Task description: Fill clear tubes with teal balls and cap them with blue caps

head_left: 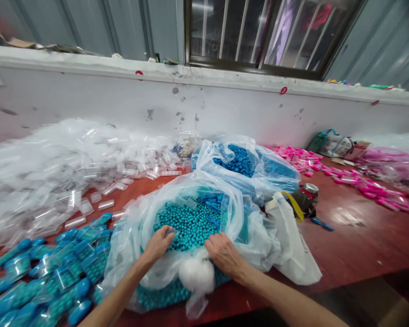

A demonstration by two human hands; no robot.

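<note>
A clear plastic bag (122,245) stands open at the front of the table, full of small turquoise beads (187,222). Some blue plastic pieces (211,202) and a few clear tubes (191,203) lie on top of the beads. My left hand (161,243) is at the near left of the opening, its fingers curled over the beads; what they pinch, if anything, is hidden. At the near right rim, my right hand (223,254) is closed on the bag's edge. A bunched white piece of plastic (197,274) hangs between the hands.
Clear tubes (75,200) are heaped at left, behind several bead-filled tubes with blue ends (64,272). Another bag (282,175) with blue pieces stands behind. A white sack (296,250), a dark jar (306,197) and pink pieces (375,186) lie to the right.
</note>
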